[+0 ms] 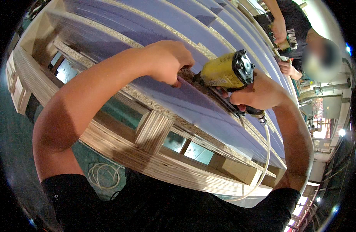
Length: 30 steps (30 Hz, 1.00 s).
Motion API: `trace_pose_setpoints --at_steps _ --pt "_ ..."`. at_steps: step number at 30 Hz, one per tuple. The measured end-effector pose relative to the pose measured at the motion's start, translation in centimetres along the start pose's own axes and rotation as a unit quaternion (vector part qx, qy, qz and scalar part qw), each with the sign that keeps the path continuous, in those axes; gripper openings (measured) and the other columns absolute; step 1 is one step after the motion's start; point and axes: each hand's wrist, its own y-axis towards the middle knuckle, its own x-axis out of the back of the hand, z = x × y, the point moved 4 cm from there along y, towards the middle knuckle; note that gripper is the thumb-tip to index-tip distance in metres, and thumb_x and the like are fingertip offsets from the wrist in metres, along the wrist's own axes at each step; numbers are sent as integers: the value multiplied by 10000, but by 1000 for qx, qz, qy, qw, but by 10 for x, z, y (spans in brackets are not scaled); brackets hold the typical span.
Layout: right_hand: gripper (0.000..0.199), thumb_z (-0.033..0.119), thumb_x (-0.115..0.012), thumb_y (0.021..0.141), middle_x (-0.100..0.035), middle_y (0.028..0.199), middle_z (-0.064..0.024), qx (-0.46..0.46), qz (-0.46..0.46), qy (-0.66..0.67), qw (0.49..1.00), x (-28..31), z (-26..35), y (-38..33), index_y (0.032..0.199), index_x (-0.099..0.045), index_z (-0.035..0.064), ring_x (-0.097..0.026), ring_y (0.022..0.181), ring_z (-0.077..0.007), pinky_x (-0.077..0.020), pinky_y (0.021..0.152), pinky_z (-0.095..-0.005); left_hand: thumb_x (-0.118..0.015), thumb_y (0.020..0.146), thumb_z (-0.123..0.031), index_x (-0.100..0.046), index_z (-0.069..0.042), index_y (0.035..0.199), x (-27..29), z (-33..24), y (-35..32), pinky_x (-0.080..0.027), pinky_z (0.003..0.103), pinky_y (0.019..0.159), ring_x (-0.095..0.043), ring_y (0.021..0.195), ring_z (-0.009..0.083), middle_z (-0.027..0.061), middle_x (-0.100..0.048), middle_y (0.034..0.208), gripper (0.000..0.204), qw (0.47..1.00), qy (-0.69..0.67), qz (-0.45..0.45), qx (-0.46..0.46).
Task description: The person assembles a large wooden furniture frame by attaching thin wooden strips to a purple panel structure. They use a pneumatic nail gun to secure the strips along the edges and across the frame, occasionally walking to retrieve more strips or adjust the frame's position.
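In my right hand [259, 92] is a yellow and black air staple gun [224, 71], its handle wrapped by my fingers. Its nose points left, close to my left hand, and its long magazine lies along a dark brown strip [208, 91]. My left hand [168, 60] is closed, with thumb and fingers curled at the strip's left end; the exact hold is partly hidden. Lavender sheeting [162, 92] spreads under both hands, crossed by long chipboard ribs [147, 19]. A pale air hose [267, 147] hangs from the gun's handle.
A layered plywood frame [147, 162] with a short upright block [154, 131] runs along my near side. Coiled hose [103, 176] lies on the green floor at lower left. Across the work, at upper right, a co-worker in a dark shirt [294, 23] has both hands near the far edge.
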Motion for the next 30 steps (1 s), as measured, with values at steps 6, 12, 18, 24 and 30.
trace_pose_setpoints --at_steps 6,12,18,24,30 --pt "345 188 -722 832 -697 770 -63 37 5 5 999 2 -21 -10 1129 -663 22 -657 607 -129 -534 556 -306 -816 709 -364 -651 -65 916 -8 3 -4 -528 488 812 -667 925 392 172 -693 908 400 999 33 -34 -17" --pt "449 164 -733 813 -696 799 -69 -58 12 -48 997 11 -77 -65 1221 -605 26 -661 630 -132 -557 568 -301 -835 676 -357 -654 -70 964 10 -21 12 -515 453 822 -652 911 379 176 -670 918 445 986 22 147 79" --pt "367 161 -709 794 -667 734 -53 6 10 -18 1000 23 -213 -140 1124 -629 24 -628 584 -131 -541 523 -305 -837 689 -369 -642 -26 1000 -16 -137 69 -517 438 818 -651 933 369 170 -675 1001 503 997 6 77 -5" --pt "415 35 -709 768 -697 849 -67 12 -12 26 1000 14 -315 -196 1176 -639 7 -625 658 -119 -529 563 -296 -828 741 -289 -652 -24 1076 -113 -250 141 -525 462 873 -659 1020 381 190 -685 1058 462 997 30 32 -59" --pt "444 77 -733 792 -689 832 -64 7 -36 35 999 10 -325 -221 1210 -593 25 -629 643 -125 -523 553 -304 -841 742 -237 -652 -51 1097 -127 -277 164 -536 465 827 -666 967 388 161 -693 1015 443 997 38 33 -54"
